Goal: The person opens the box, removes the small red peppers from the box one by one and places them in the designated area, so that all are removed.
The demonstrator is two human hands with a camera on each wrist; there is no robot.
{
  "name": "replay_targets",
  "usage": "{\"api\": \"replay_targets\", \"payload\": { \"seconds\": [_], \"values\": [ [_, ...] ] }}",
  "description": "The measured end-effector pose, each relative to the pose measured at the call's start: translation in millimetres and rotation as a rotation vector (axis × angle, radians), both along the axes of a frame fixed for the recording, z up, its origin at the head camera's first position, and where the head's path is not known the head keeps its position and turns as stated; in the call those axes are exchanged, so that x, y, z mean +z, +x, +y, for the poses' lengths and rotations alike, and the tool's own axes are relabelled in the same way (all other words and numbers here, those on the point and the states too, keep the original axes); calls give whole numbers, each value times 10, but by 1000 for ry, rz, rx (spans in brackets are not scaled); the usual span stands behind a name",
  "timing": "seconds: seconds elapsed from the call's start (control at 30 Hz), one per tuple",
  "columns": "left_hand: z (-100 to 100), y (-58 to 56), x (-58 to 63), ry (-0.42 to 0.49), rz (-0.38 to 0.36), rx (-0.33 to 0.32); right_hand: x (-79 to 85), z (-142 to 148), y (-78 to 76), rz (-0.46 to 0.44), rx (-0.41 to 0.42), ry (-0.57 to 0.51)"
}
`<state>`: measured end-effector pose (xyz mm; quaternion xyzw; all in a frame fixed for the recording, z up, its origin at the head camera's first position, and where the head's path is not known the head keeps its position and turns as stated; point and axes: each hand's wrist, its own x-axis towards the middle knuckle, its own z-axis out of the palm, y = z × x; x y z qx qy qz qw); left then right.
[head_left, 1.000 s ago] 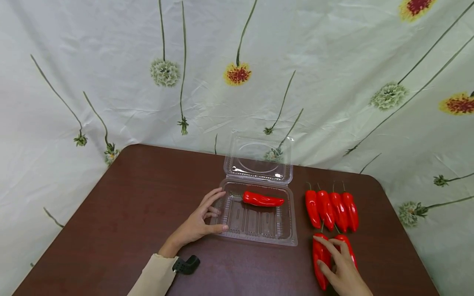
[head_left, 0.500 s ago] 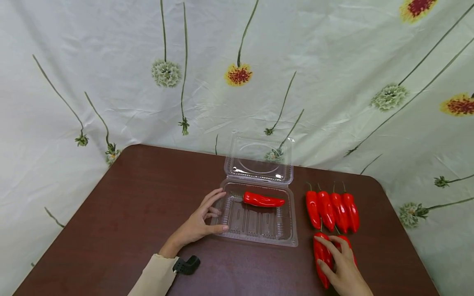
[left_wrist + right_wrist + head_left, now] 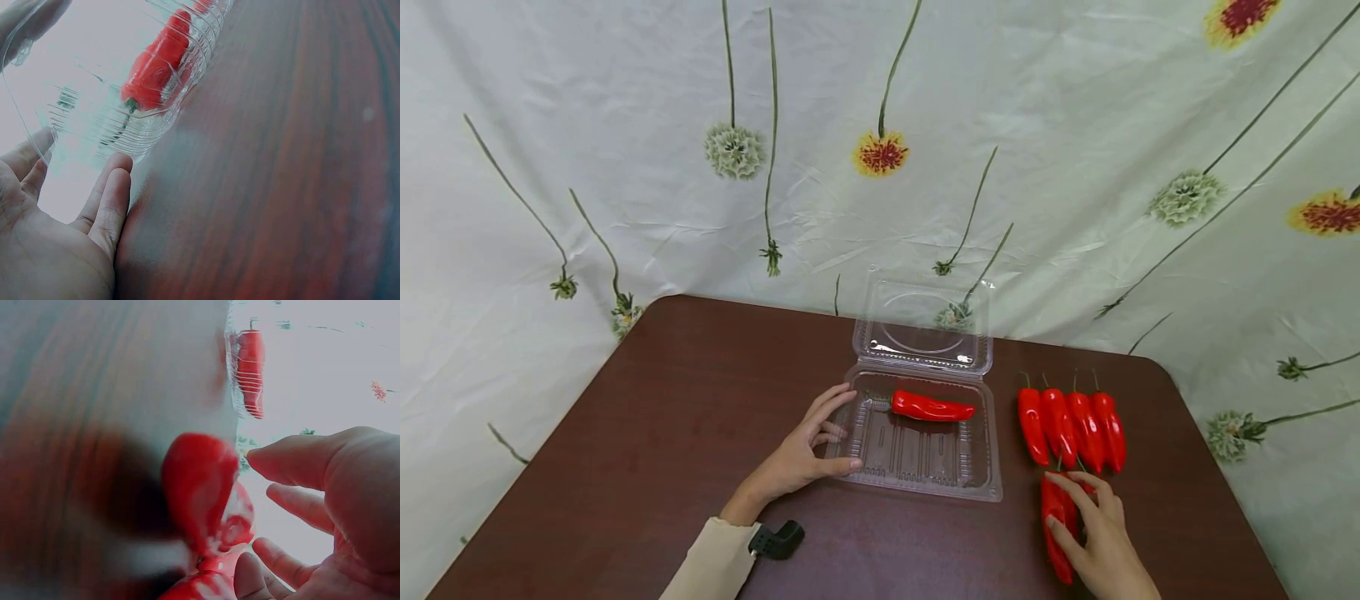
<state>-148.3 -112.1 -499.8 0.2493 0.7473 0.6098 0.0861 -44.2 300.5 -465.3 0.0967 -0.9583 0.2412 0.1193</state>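
A clear plastic clamshell container (image 3: pixel 992 450) lies with its lid (image 3: pixel 917 325) raised, and one red chili pepper (image 3: pixel 928 407) rests inside at the far side. At the container's left edge my left hand (image 3: pixel 797 454) rests with fingers and thumb spread; in the left wrist view the fingers (image 3: pixel 112 206) stretch along its side. My right hand (image 3: pixel 1097 525) is over a second red chili pepper (image 3: pixel 1056 533) on the table, fingertips touching it from above. In the right wrist view the thumb stands slightly off a red pepper (image 3: pixel 200 481). Another near pepper is mostly hidden under the right hand.
Several red chili peppers (image 3: pixel 1086 429) lie side by side to the container's right, stems pointing away. They sit on a dark brown table (image 3: pixel 715 383). A pale flower-print cloth (image 3: pixel 812 200) hangs behind the table.
My right hand and the pepper beneath it have shifted slightly to the right, covering more of the neighbouring pepper. My left hand and the container have stayed put.
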Motion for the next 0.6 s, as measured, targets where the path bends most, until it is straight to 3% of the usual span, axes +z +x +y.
{"api": "replay_targets", "payload": {
  "seconds": [0.17, 0.3, 0.6],
  "values": [
    [-1, 3, 8, 0, 7, -3, 78, -31, -64, -6, -4, -10],
    [1, 5, 14, -5, 16, -2, 141, -62, -135, 31, 26, -24],
    [-5, -1, -10, -11, 29, 2, 364, -167, -360, 11, 89, -27]
  ]
}}
